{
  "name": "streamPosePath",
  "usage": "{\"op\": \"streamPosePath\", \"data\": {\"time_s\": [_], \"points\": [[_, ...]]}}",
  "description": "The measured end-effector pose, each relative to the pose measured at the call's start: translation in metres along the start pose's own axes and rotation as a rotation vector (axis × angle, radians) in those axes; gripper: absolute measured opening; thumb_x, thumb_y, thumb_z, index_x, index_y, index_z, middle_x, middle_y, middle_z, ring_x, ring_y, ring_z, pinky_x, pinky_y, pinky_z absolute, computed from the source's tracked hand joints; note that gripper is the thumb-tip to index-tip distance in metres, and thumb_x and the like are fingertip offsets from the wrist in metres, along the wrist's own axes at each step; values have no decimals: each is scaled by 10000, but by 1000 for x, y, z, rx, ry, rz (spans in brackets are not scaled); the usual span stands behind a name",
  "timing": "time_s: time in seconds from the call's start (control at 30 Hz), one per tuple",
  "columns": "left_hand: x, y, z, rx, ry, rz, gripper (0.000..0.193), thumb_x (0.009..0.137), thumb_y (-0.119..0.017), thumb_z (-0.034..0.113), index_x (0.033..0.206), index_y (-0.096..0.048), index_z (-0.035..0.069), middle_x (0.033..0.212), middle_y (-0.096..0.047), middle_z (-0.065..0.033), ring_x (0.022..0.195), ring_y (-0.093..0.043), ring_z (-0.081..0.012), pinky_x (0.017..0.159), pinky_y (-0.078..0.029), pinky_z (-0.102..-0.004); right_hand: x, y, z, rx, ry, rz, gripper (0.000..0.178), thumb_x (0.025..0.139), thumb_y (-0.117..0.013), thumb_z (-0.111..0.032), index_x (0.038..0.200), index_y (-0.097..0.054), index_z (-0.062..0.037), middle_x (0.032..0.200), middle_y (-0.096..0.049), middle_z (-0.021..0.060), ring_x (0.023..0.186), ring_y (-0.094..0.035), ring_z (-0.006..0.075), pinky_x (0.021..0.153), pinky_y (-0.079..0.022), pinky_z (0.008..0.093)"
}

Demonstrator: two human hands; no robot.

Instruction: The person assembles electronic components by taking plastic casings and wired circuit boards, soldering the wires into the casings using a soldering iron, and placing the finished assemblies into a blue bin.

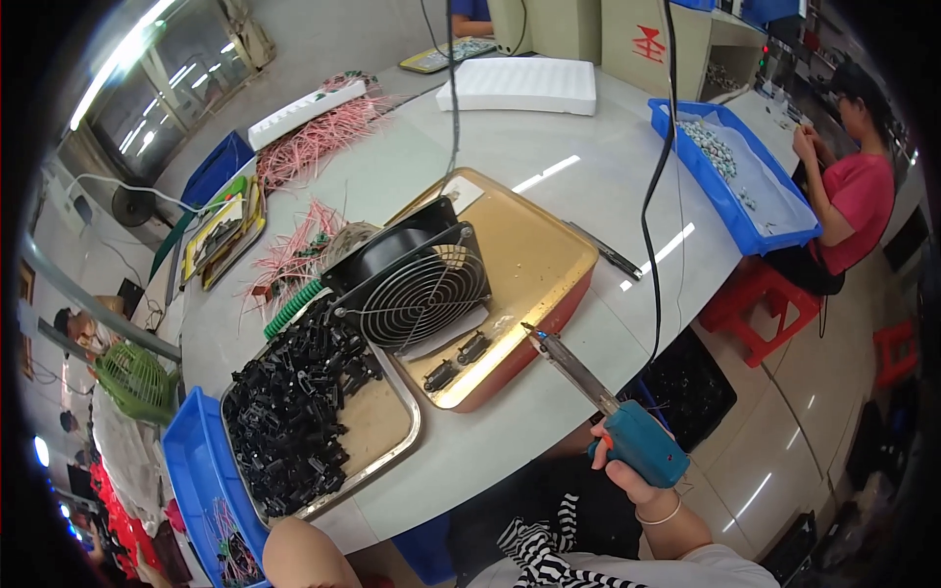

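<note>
My right hand [632, 480] is closed round the teal handle of a soldering gun [642, 441], with a finger at its red trigger. The gun's metal tip points up and left, near the right edge of an upturned gold tin [539, 265]. Two small black parts [441, 375] lie on the tin's near left area. Behind them stands a black fan [421, 294] with a round wire guard. Left of the tin, a metal tray [377, 446] holds a heap of similar black parts [294, 421]. At the lower edge my left arm [304, 557] shows; its hand is out of sight.
Pink wire bundles [323, 142], white foam blocks [520, 86] and a black pen-like tool [605, 250] lie on the table. A blue bin [201, 461] stands by the tray. At right, a person [853, 186] sits beside a blue tray [774, 238]. Black cables [655, 196] hang down.
</note>
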State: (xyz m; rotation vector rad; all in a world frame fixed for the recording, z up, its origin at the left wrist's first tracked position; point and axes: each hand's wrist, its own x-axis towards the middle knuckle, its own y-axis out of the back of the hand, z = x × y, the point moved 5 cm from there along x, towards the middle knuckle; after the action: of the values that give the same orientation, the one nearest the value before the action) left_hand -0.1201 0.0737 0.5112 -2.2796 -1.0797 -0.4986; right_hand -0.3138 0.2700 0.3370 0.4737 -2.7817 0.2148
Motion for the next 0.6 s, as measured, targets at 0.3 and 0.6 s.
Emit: {"op": "streamPosePath", "data": {"time_s": [0.3,0.6], "points": [[-53,-57,-34,2671,-3260,-266,42,789,-641,122,784,-618,87,838,-600,-40,754,-534,-174,629,-397,-268,-15,2,13,278,-88,72,479,722,-669,-129,1114,-489,77,1024,-572,182,635,-565,173,551,-473,255],[-50,-39,-29,2992,-3052,-582,66,821,-581,66,790,-638,56,826,-622,-78,772,-584,-201,682,-450,-269,-7,-12,2,191,-66,88,451,726,-660,-214,1035,-526,86,970,-545,166,610,-551,163,538,-448,240]]}}
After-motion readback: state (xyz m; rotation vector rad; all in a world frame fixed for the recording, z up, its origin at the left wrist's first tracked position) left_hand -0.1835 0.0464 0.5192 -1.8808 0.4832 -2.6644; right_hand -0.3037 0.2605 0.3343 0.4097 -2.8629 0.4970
